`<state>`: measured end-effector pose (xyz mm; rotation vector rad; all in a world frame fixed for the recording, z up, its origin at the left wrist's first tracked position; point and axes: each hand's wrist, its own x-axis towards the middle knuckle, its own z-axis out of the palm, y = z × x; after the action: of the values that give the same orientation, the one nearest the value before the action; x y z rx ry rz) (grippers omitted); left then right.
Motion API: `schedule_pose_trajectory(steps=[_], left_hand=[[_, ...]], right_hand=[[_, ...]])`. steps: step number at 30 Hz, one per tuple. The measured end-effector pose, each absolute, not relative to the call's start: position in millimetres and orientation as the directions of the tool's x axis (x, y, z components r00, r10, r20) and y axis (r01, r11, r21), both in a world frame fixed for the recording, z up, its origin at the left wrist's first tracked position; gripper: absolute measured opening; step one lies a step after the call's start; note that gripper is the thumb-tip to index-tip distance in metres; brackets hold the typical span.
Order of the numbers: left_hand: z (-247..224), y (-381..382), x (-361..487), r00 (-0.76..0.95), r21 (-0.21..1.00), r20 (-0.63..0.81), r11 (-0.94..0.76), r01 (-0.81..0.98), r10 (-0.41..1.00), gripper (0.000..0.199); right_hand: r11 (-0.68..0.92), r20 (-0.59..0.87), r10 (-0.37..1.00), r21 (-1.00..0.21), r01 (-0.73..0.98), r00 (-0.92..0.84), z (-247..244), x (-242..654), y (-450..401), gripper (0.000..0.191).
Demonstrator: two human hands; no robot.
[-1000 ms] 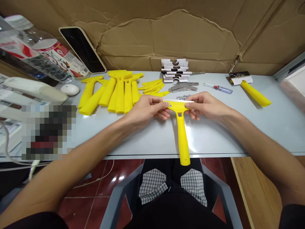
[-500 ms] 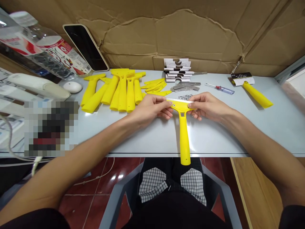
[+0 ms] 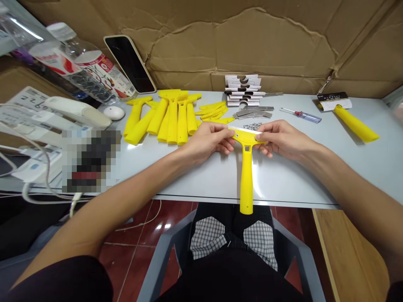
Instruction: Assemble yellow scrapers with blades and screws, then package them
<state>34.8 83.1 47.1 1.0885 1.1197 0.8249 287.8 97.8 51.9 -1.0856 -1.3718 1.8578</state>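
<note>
A yellow scraper [image 3: 247, 176] with a metal blade along its wide head is held over the table's front edge, its handle pointing toward me. My left hand [image 3: 212, 141] pinches the head's left end. The right end is gripped by my right hand [image 3: 278, 138], thumb on top. Just behind the head lie small screws [image 3: 252, 126], partly hidden. Farther back are loose metal blades [image 3: 253, 112] and a stack of folded white cards [image 3: 242, 90]. Several yellow handles [image 3: 172, 119] and thin yellow pieces [image 3: 214, 110] lie left of the cards.
A screwdriver [image 3: 304, 115] and a scraper with a black-and-white card [image 3: 355, 123] lie at the right. Bottles [image 3: 103, 71], a phone [image 3: 130, 63], a white mouse [image 3: 113, 112] and cables are at the left. Cardboard [image 3: 277, 46] stands behind the table [image 3: 201, 180].
The view has shifted slightly, so most things on the table appear farther right. Both hands keep the same hold on the scraper.
</note>
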Motion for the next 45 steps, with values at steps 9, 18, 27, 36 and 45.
schedule_pose_trajectory(steps=[9,18,27,36,45], left_hand=[[57.3,71.7,40.8,0.139,0.986,-0.166,0.165,0.019,0.976,0.068],[56.6,49.0,47.3,0.286,0.879,-0.052,-0.092,0.467,0.957,0.105],[53.9,52.3,42.4,0.380,0.628,0.102,-0.356,0.692,0.919,0.074],[48.8,54.9,42.5,0.381,0.609,0.105,-0.362,0.705,0.918,0.072],[49.4,55.4,42.1,0.402,0.523,0.124,-0.404,0.750,0.907,0.074]], right_hand=[[-0.296,-0.259,0.895,-0.954,-0.049,-0.363,52.8,283.6,98.4,0.020],[-0.327,-0.277,0.910,-0.937,-0.124,-0.309,52.8,273.6,90.3,0.026],[-0.336,-0.276,0.894,-0.934,-0.121,-0.353,51.0,271.0,88.0,0.028],[-0.314,-0.254,0.893,-0.943,-0.113,-0.371,44.9,269.9,87.9,0.027],[-0.291,-0.237,0.897,-0.952,-0.097,-0.373,50.8,267.8,85.3,0.030]])
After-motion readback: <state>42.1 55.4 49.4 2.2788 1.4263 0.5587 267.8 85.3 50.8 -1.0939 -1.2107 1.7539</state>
